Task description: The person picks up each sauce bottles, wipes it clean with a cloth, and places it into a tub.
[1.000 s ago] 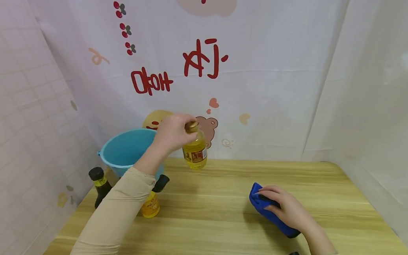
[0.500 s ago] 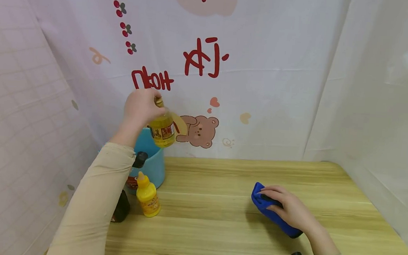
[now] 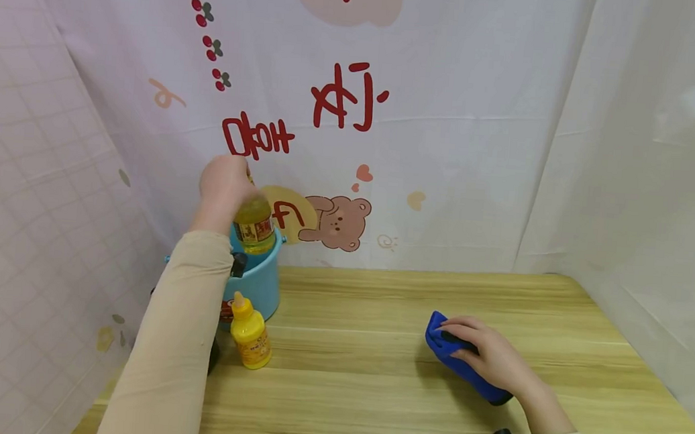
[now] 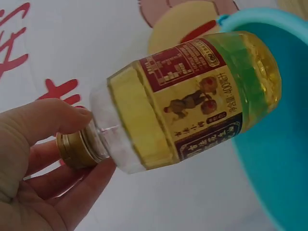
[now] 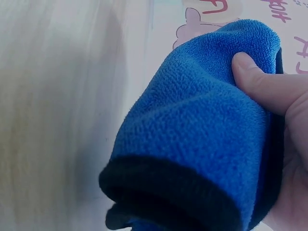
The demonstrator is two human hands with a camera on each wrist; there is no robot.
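My left hand [image 3: 224,188] grips a small bottle of yellow cooking oil [image 4: 178,98] by its neck, just below the gold cap [image 4: 74,150]. The bottle hangs over the light blue bucket [image 3: 260,288], its base overlapping the rim in the head view. In the left wrist view the bucket's wall [image 4: 260,173] shows close beside the bottle's base. On the right, my right hand [image 3: 492,355] holds a folded blue cloth [image 5: 192,106] with dark edging, thumb pressed on one face and the other fingers hidden behind it. The cloth is low over the wooden table.
A yellow squeeze bottle [image 3: 251,338] stands on the table [image 3: 360,379] in front of the bucket. Behind the left sleeve [image 3: 163,345], a dark bottle [image 3: 213,355] is mostly hidden. A white printed curtain [image 3: 459,171] hangs along the table's back and sides.
My left hand has carried the oil bottle leftward, from right of the bucket to over its opening, dipping slightly in the last half second. The right hand with the cloth stays nearly still.
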